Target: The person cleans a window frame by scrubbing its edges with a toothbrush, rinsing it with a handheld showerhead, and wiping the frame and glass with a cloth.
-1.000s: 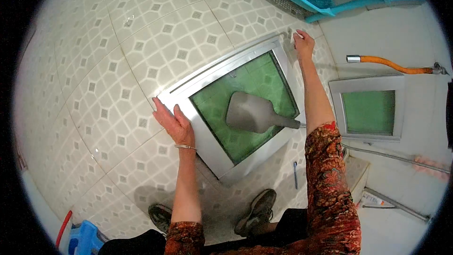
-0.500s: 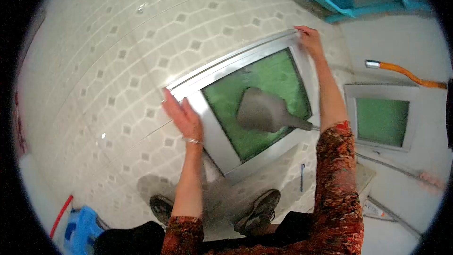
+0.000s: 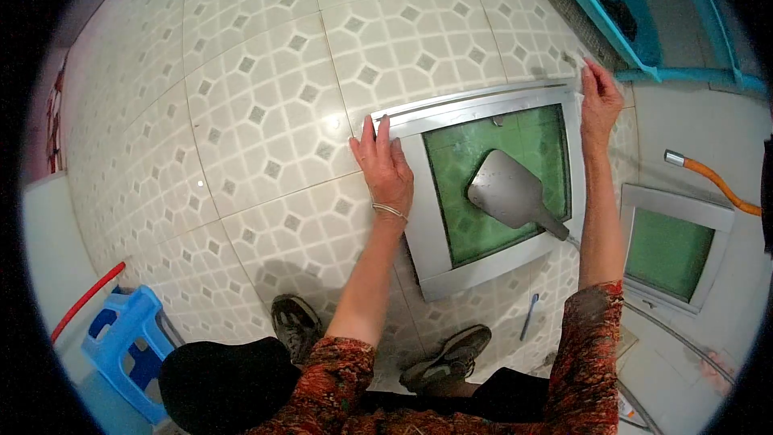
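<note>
A silver-framed panel (image 3: 431,254) with green glass lies on the tiled floor. On its glass rests a grey shower head (image 3: 506,189), its handle pointing to the lower right. My left hand (image 3: 384,163) lies on the panel's upper left corner, fingers apart, with a bracelet at the wrist. Beyond the upper right corner is my right hand (image 3: 600,105), thumb and fingers pinched round something small and pale that I cannot make out. A toothbrush (image 3: 529,316) lies on the floor below the panel.
A smaller silver-framed green panel (image 3: 670,250) stands at the right wall. Above it is an orange hose (image 3: 717,185). A turquoise rack (image 3: 600,12) stands at the upper right, and a blue stool (image 3: 129,338) at the lower left. My shoes are below the panel.
The view has shifted, so the panel appears farther right and turned slightly. My right hand was at the panel's upper right corner half a second ago and is now just beyond it.
</note>
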Demonstrator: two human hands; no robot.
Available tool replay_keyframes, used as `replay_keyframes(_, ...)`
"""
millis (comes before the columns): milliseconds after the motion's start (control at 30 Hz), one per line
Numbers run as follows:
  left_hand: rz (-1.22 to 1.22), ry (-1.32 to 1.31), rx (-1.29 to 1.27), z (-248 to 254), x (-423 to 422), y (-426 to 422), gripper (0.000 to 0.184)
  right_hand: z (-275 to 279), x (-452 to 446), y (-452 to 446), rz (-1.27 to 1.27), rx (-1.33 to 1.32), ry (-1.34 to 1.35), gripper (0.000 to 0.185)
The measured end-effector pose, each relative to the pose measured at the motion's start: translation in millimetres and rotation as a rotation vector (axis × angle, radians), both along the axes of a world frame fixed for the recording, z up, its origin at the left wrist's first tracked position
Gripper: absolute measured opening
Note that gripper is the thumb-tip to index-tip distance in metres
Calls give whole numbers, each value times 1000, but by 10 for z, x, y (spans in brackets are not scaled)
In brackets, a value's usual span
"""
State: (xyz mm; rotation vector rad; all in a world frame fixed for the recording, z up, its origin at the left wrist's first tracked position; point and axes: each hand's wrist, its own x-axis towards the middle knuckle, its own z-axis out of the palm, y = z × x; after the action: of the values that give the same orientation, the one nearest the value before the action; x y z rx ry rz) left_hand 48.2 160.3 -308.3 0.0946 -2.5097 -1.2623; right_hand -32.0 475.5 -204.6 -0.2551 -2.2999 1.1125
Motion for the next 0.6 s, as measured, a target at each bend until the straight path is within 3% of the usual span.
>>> replay_keyframes(100, -11, -15, 9, 31, 4, -14, 35, -6, 4, -283, 42, -73, -37, 16)
replay_keyframes(333, 5, 27, -48, 14, -15, 42, 36, 35, 31, -820, 306, 61, -179, 16)
replay_keyframes(600, -83, -81, -203, 119, -31, -60, 37, -32, 63, -988, 341, 12, -210, 16)
